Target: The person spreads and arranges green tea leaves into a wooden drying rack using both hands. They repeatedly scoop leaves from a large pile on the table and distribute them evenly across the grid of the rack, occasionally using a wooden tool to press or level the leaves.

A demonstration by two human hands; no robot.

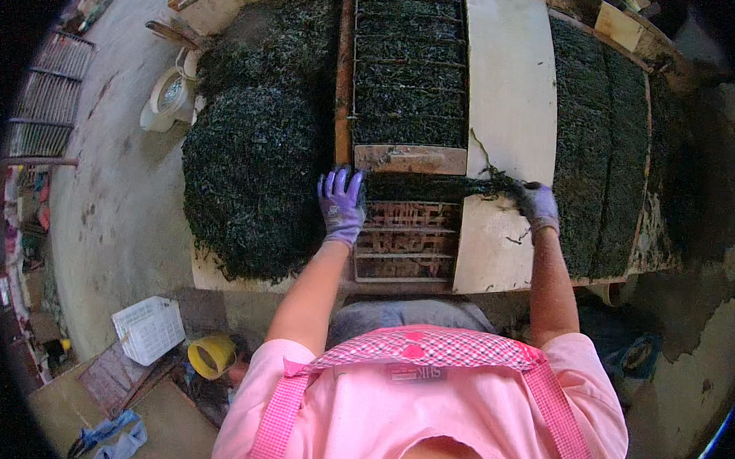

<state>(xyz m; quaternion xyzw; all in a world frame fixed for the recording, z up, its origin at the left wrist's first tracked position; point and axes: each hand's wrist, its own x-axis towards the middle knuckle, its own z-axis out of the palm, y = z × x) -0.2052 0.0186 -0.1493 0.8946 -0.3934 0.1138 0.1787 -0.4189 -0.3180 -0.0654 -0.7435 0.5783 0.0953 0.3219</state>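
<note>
A dark green bundle of stringy, seaweed-like strands [417, 187] lies crosswise between my two hands. At its right end my right hand [540, 205], in a purple glove with dark-stained fingers, is shut on the strands. A loose strand trails from there over a pale board [511, 99]. My left hand [340, 206], in a purple glove, rests at the bundle's left end with its fingers extended and slightly apart; its thumb is hidden. Just beyond the bundle sits a wooden block [411, 159]. Nearer to me is a barred rack [408, 241] over a lattice.
A big heap of dark green strands [251, 178] is left of a wooden rail [345, 70]. Strands fill the rack's far part [411, 74], and more lie flat at right [593, 148]. A white bucket [167, 97], white plastic basket [148, 330] and yellow container [210, 355] stand at left.
</note>
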